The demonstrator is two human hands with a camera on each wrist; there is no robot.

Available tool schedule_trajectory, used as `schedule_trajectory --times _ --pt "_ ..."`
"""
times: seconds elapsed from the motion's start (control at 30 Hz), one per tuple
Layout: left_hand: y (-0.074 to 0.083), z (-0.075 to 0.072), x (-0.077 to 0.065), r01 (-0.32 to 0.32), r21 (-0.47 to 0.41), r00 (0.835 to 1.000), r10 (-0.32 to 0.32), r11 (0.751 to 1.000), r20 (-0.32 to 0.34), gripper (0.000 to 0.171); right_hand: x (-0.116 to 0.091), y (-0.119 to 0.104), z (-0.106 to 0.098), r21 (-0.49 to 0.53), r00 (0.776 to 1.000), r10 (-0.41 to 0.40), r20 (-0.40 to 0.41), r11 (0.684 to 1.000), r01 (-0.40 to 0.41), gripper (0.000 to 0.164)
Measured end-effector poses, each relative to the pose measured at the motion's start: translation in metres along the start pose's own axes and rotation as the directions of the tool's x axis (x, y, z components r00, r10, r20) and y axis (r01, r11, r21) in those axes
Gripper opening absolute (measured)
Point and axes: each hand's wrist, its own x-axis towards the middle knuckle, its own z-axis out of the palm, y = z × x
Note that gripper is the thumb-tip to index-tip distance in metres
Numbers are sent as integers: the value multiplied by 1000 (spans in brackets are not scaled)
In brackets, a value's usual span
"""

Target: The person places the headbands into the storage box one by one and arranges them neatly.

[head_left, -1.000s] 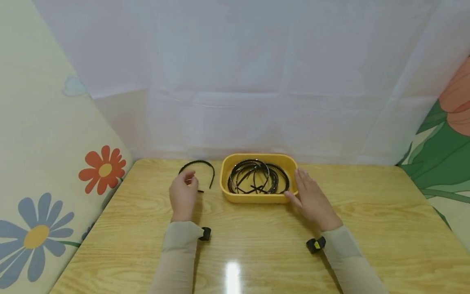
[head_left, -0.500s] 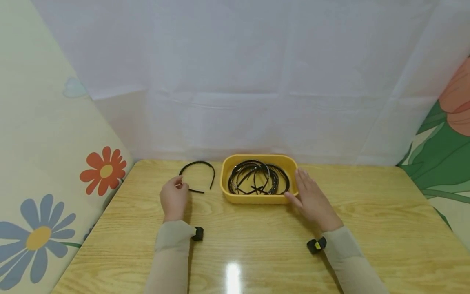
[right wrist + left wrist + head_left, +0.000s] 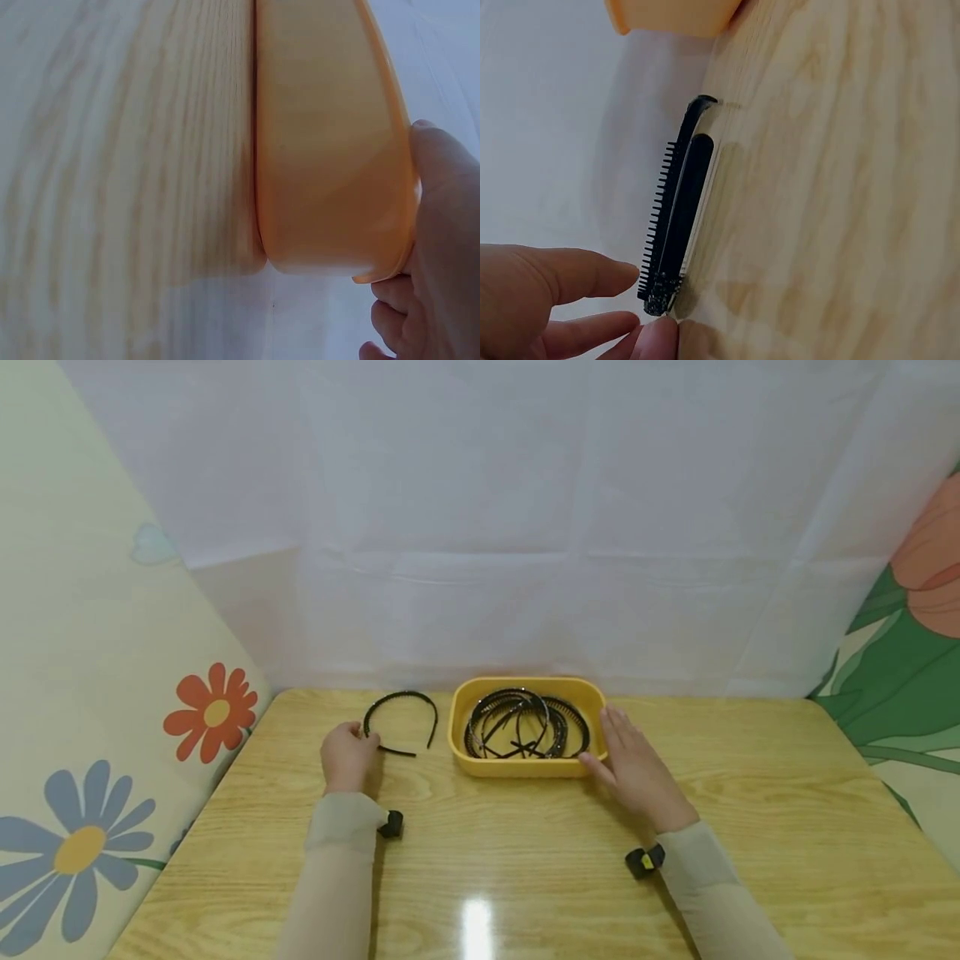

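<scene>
A black toothed headband (image 3: 405,693) lies on the table left of the yellow tray (image 3: 525,767). My left hand (image 3: 348,758) is at its left side; in the left wrist view, the thumb and fingers meet around the near part of the headband (image 3: 679,202) and appear to pinch it. Several black headbands (image 3: 558,727), some shiny, lie in a tangle inside the tray. My right hand (image 3: 641,768) rests against the tray's right end, fingers straight along the wall and thumb at the front rim. The right wrist view shows the tray's side (image 3: 334,150), with part of that hand cut off.
The wooden table (image 3: 510,852) ends at a white cloth backdrop (image 3: 480,527) close behind the tray. Flower-printed panels stand on the left (image 3: 90,610) and right (image 3: 907,693). A black device (image 3: 645,862) is worn at the right wrist.
My left hand has moved left and then in against the headband's left side, from relaxed above it to touching it. The right hand and tray stay in place.
</scene>
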Motion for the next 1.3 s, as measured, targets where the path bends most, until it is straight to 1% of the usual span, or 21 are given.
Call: schedule_trajectory --times 0.13,0.37,0.53,0.7,0.93,1.03,1.17,1.3 --pt "1 -2 1 2 35 1000 -3 999 24 48 0 0 0 0 1000 -7 -8 1000 7 81" --pt "-1 -2 7 -3 105 1000 2 994 13 47 0 1 0 5 1000 -8 -10 1000 8 81" --pt "-3 -3 8 11 126 1000 -13 992 19 43 0 0 -1 18 1000 -4 -13 1000 4 81" --pt "-1 -5 7 33 124 999 -38 992 37 41 -1 0 -1 22 1000 -3 -11 1000 3 81" --pt "0 -6 6 11 144 998 -19 989 57 42 -1 0 -1 25 1000 -5 -10 1000 5 80" --pt "1 -7 6 5 138 998 -13 990 59 42 -1 1 -1 29 1000 -2 -9 1000 3 80" --pt "2 -10 7 10 107 997 -18 994 73 44 0 1 0 32 1000 3 -5 999 -3 81" --pt "-1 -12 7 13 41 996 -16 999 86 45 1 1 -1 30 1000 5 -2 1000 -5 80"
